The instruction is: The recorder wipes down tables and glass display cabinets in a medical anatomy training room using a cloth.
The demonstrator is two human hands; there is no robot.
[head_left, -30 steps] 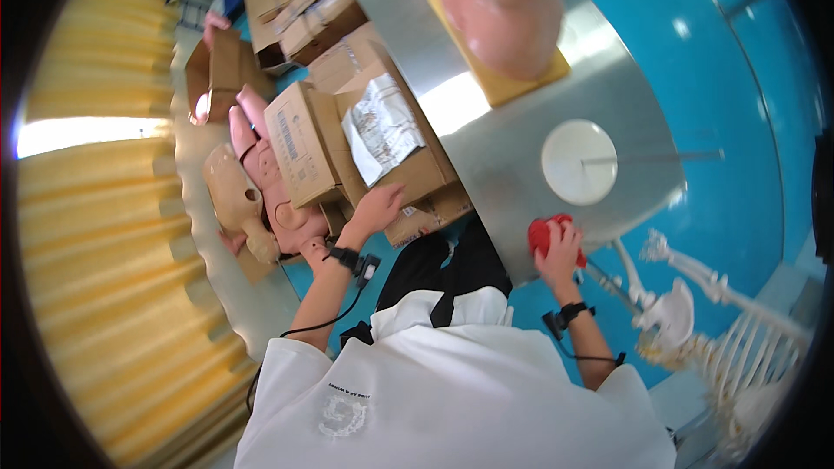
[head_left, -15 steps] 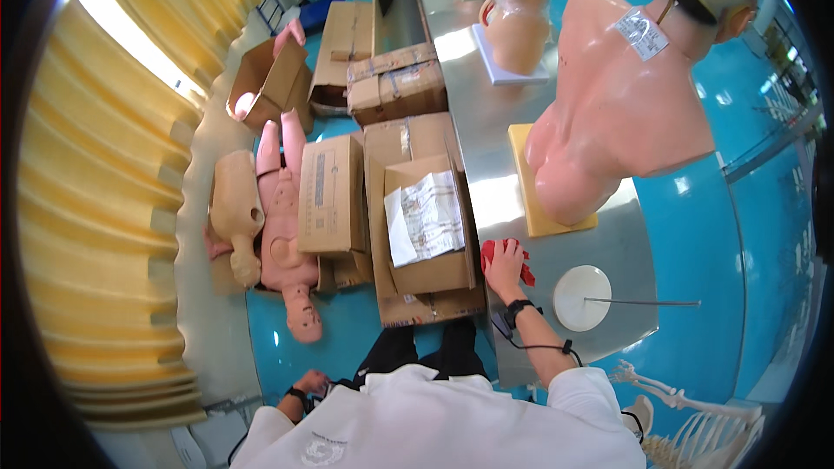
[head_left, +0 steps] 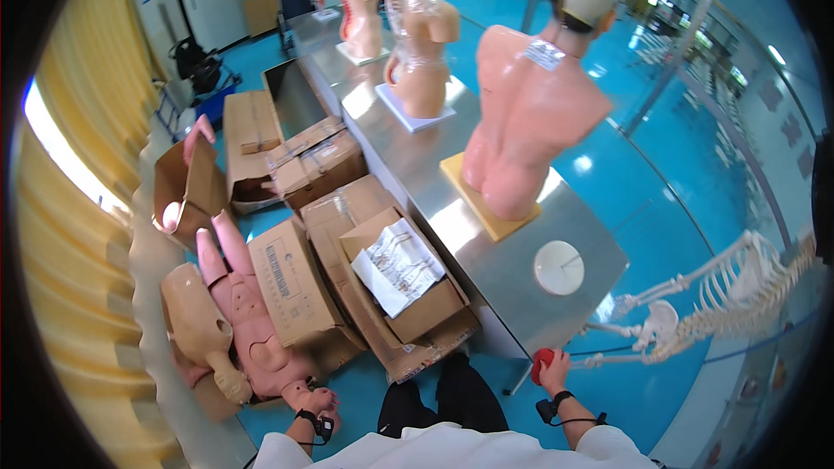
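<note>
My right hand (head_left: 553,368), wearing a black wrist device, is closed around a bunched red cloth (head_left: 542,365) just off the near corner of the metal table (head_left: 486,282). Low on the left, my left hand (head_left: 318,400) hangs in front of the head of a pink full-body manikin (head_left: 252,317), its fingers loosely bent and holding nothing that I can see. A white round base with a thin rod (head_left: 558,267) stands on the tabletop. Farther back is a pink torso model (head_left: 526,122) on a yellow board.
Open cardboard boxes (head_left: 317,165) line the table's left side, one holding printed paper (head_left: 400,269). A beige torso (head_left: 193,317) lies beside the manikin. More torso models (head_left: 423,61) occupy the far tabletop. A skeleton model (head_left: 686,321) is at the right. Yellow curtains (head_left: 69,313) hang left.
My right hand has lifted the red cloth off the tabletop and brought it past the near corner. My left hand has come forward. The view has turned right and tilted up.
</note>
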